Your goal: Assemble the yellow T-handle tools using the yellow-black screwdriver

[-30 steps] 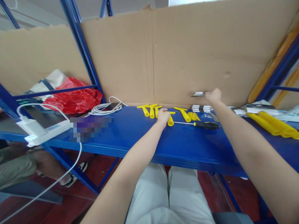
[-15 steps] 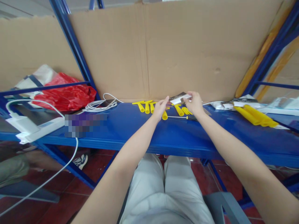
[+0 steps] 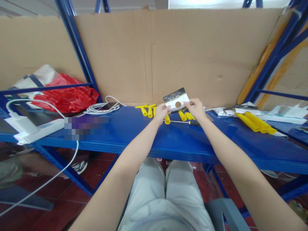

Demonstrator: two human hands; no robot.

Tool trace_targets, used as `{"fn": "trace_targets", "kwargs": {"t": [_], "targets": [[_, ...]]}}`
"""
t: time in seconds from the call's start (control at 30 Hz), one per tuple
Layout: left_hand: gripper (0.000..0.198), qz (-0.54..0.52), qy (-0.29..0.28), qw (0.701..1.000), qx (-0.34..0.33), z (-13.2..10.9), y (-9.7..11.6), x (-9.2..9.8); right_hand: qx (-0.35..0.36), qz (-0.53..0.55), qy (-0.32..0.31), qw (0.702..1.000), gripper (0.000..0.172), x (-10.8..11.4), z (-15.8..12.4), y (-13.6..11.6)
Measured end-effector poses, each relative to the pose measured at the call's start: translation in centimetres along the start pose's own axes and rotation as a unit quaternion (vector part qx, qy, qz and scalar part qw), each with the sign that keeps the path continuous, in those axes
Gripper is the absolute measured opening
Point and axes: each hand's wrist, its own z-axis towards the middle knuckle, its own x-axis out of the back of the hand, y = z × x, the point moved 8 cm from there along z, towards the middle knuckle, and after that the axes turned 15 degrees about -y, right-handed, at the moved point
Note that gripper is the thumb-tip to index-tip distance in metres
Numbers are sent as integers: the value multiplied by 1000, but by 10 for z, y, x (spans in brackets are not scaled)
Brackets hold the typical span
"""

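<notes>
Between my two hands a black-and-white printed card [image 3: 176, 97] with a round hole is held up, its face toward me. My left hand [image 3: 162, 113] pinches its lower left corner, and my right hand [image 3: 195, 107] grips the lower right corner. Below them on the blue shelf lie several yellow T-shaped plastic pieces [image 3: 143, 111], one yellow tube end [image 3: 167, 119] close under my left hand. A screwdriver [image 3: 181, 122] with a thin metal shaft lies crosswise, its dark handle partly behind my right wrist. Small yellow parts [image 3: 190, 116] sit beside my right fingers.
On the right are yellow tubes [image 3: 256, 122] and plastic packets [image 3: 226, 111]. At left, a coiled white cable [image 3: 97, 109], a red plastic bag [image 3: 69, 93] and a white power strip [image 3: 45, 130]. A cardboard sheet [image 3: 192, 54] stands behind. Another person's shoe [image 3: 80, 166] shows below left.
The card has been raised and turned upright, so its printed face and round hole show. My left hand, apart from it before, now grips its left corner.
</notes>
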Motion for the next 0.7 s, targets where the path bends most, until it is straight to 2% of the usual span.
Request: {"fn": "trace_targets", "kwargs": {"t": [0.07,0.27,0.43,0.57,0.63,0.7], "targets": [[9,4,0,1000,-3,-1,0,0,0,-2,-3,1000,21,5,-1,-2],[7,82,15,996,-23,1,2,5,-57,84,-95,990,38,-4,-3,7],[3,251,42,967,-22,0,6,9,-68,174,-116,976,33,-7,-5,11],[36,325,43,942,68,-1,-11,14,-51,207,-75,974,33,1,-1,13],[54,316,21,942,115,-1,-22,14,-48,206,-58,976,34,3,0,16],[61,297,1,944,148,-1,-29,14,-46,203,-48,977,33,5,1,18]]}}
